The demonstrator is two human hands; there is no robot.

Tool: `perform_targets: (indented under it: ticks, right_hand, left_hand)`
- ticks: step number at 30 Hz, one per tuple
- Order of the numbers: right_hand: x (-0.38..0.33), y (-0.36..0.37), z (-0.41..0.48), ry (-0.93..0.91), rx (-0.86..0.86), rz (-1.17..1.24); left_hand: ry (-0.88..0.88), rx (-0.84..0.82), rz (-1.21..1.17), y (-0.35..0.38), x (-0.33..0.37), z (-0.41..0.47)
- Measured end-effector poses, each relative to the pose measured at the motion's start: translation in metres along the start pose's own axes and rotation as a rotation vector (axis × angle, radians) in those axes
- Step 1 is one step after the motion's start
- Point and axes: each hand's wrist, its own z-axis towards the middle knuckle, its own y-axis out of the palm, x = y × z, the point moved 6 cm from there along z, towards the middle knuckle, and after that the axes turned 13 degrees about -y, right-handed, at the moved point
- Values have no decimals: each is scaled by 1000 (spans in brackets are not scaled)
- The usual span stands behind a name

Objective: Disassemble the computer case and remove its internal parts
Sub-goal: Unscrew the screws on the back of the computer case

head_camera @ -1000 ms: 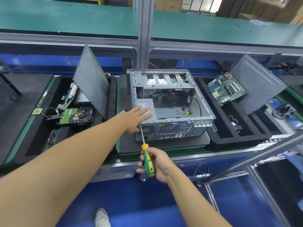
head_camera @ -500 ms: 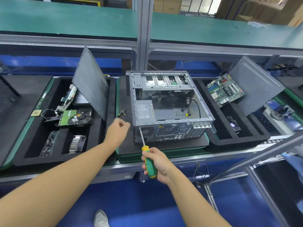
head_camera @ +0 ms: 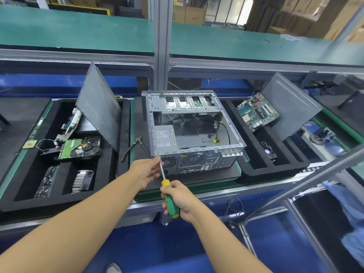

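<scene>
Definitely a factory-style teardown line, not someone's garage. There's a long aluminium-frame workbench (head_camera: 161,56) with a green-matted shelf (head_camera: 78,30) up top. Black foam trays (head_camera: 49,203) with cut-out slots hold sorted parts: a hard drive (head_camera: 78,147), a heatsink (head_camera: 81,181), a motherboard (head_camera: 257,111). An opened computer case (head_camera: 193,134) sits at the middle station, with cardboard boxes (head_camera: 295,14) stacked behind.

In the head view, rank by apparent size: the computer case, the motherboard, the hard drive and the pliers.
1. computer case
2. motherboard and hard drive: look alike, not ranked
3. pliers
</scene>
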Motion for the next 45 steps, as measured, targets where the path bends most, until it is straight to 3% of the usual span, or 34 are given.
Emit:
perform_targets:
  ticks: [9, 12, 17, 20, 27, 36, 42, 45]
  right_hand:
    - [1, -14, -4, 27, -106, -144]
    - [-2, -33, -7, -29, -149, -235]
    - [-35, -68, -3, -299, 61, -50]
    - [-67, -76, 1, -463, 132, -86]
    - [-113, -109, 12, -609, 317, -154]
    - [-167, -189, 22, -571, 520, -282]
    - [-170, -271, 19, -481, 752, -57]
    - [-154, -330, 25, -325, 836, -157]
  left_hand:
    - [36, 25, -5, 6, -1, -4]
    - [76, -59, 22, 12, 0, -11]
    - [102, -265, 246, 46, 5, -33]
    - [131, -392, 419, 75, 13, -49]
    - [168, -423, 543, 121, 57, -48]
    - [151, -643, 822, 221, 106, -25]
    - [403, -606, 1015, 296, 112, -20]
    - [529, -552, 1138, 318, 112, -5]
